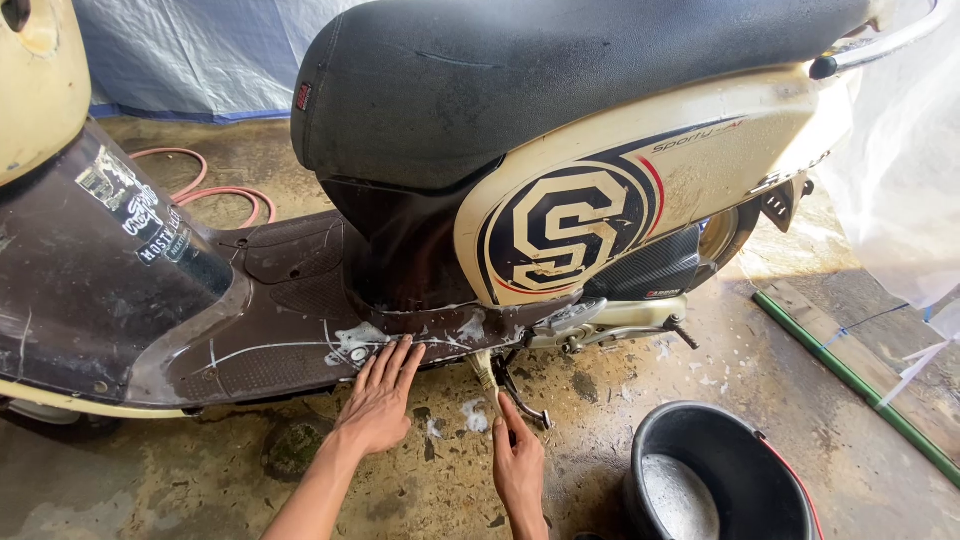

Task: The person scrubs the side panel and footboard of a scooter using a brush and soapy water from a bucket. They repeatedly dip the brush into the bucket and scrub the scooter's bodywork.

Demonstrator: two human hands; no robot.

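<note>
Left hand: the left hand lies flat with fingers spread, palm down, pressed on the lower edge of the scooter's brown footboard, holding nothing.
Right hand: the right hand is closed around the handle of a small brush, index finger stretched along it; the pale bristles point to twelve o'clock and touch the underside of the scooter.
Brush spot: just at three o'clock of the left hand, under the soapy seam where footboard meets the cream side panel.
Suds: white foam sits on the footboard right above the left fingertips; more flecks lie on the wet concrete floor between the two hands.
Side stand: a metal stand hangs down just beside the brush, at one o'clock of the right hand.
Bucket: a black bucket with soapy water stands on the floor at three o'clock of the right hand, near it.
Seat: the black seat overhangs everything at twelve o'clock.
Hose: a red hose curls on the floor at ten o'clock, well apart.
</note>
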